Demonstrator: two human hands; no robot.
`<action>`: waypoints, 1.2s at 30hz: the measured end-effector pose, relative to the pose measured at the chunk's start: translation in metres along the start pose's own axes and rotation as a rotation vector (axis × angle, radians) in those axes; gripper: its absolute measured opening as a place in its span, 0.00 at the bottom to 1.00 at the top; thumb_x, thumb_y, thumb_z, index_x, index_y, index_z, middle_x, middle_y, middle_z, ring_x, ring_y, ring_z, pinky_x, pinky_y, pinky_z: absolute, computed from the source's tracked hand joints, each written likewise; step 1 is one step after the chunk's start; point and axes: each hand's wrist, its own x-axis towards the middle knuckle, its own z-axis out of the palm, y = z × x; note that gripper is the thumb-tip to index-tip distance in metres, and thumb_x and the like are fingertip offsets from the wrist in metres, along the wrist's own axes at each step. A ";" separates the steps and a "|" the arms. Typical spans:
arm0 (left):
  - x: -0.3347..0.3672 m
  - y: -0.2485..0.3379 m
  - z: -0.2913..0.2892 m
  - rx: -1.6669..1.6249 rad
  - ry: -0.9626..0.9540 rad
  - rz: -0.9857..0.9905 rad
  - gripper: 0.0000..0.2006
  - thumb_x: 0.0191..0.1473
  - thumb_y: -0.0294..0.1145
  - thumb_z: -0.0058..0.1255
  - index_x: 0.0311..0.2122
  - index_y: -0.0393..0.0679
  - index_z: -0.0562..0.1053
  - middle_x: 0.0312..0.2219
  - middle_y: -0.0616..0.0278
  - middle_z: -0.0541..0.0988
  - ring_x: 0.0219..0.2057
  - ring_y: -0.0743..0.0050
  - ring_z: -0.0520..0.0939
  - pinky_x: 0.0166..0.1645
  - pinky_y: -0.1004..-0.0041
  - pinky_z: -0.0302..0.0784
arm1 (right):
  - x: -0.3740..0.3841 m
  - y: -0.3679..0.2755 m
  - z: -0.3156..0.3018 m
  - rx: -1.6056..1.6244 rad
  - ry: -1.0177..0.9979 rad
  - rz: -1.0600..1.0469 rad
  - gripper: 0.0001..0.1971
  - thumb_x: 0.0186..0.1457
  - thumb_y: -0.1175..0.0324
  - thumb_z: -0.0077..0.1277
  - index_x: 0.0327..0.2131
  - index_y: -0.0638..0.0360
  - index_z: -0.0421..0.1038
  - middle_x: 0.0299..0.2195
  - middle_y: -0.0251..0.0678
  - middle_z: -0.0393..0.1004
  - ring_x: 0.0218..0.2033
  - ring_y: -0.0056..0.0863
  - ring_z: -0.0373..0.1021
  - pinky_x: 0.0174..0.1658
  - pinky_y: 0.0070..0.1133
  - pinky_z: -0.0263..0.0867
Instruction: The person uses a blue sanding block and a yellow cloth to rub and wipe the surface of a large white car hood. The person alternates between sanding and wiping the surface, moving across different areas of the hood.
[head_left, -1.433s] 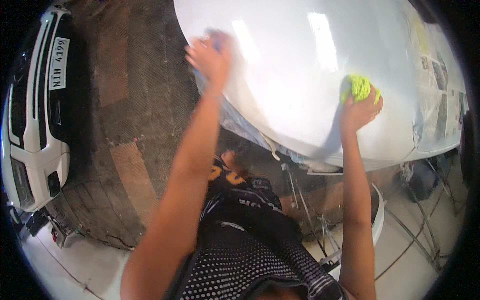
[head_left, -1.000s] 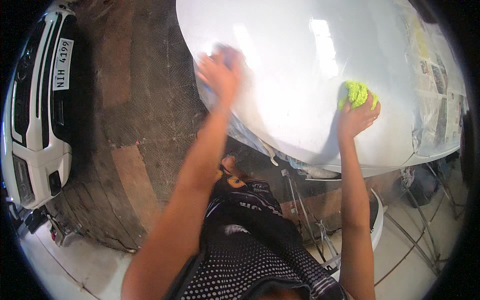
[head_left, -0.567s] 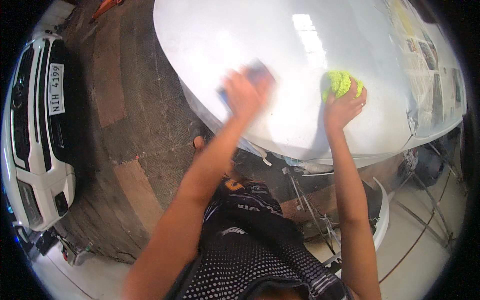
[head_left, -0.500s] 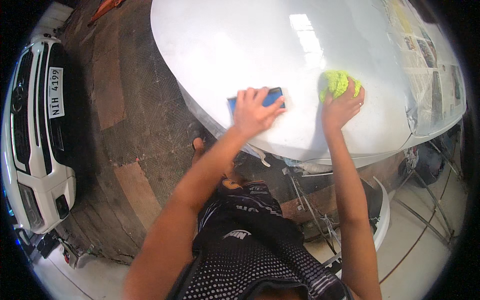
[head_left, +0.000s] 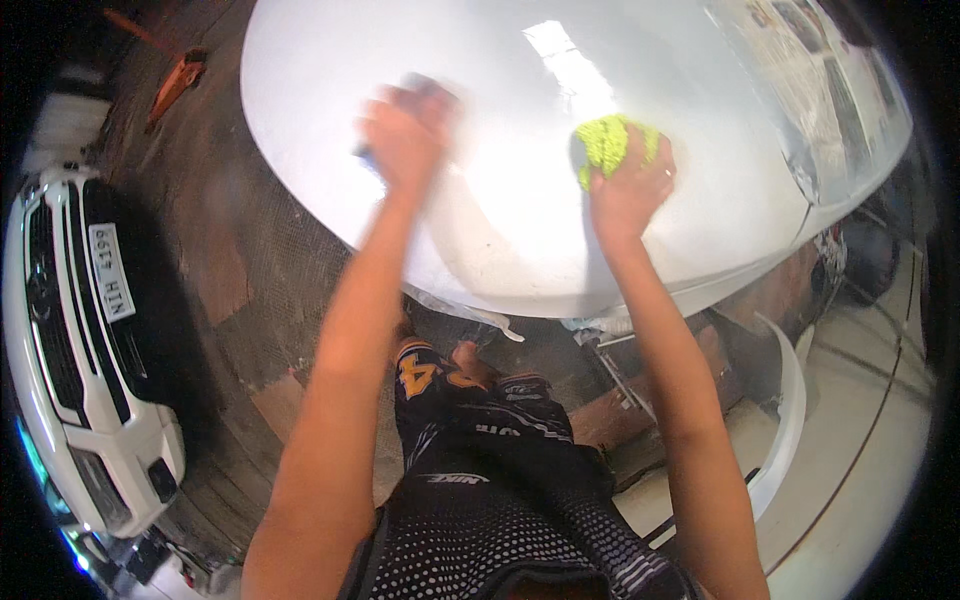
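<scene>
Left hand [head_left: 405, 140]: blurred, fingers curled over a dark-and-blue block [head_left: 432, 93], gripping it. Block is inboard of the white panel's [head_left: 510, 215] left edge; blur hides exact contact. Right hand [head_left: 635, 185]: bunched round lime cloth [head_left: 602, 145], on the surface, back from the near edge. Masking sheet [head_left: 835, 105] along right edge.
</scene>
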 end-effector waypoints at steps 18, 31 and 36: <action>-0.045 0.075 0.004 0.072 0.061 0.214 0.16 0.55 0.46 0.62 0.46 0.51 0.80 0.46 0.48 0.77 0.47 0.47 0.75 0.51 0.50 0.67 | 0.001 -0.007 0.004 0.029 0.046 -0.022 0.48 0.38 0.57 0.74 0.62 0.47 0.58 0.60 0.49 0.54 0.61 0.52 0.56 0.62 0.55 0.53; -0.077 0.076 -0.045 -0.234 -0.013 0.096 0.16 0.51 0.45 0.67 0.45 0.58 0.83 0.41 0.56 0.75 0.44 0.54 0.73 0.49 0.56 0.65 | 0.061 0.009 0.011 0.196 -0.067 -0.353 0.23 0.37 0.60 0.71 0.41 0.44 0.76 0.39 0.36 0.74 0.40 0.41 0.76 0.36 0.37 0.71; -0.129 0.088 -0.066 -0.387 -0.029 0.225 0.17 0.51 0.44 0.66 0.46 0.58 0.82 0.44 0.56 0.77 0.41 0.55 0.73 0.45 0.58 0.64 | 0.095 -0.007 0.010 0.202 -0.275 -0.257 0.22 0.37 0.56 0.71 0.38 0.45 0.76 0.32 0.35 0.74 0.30 0.36 0.78 0.29 0.33 0.73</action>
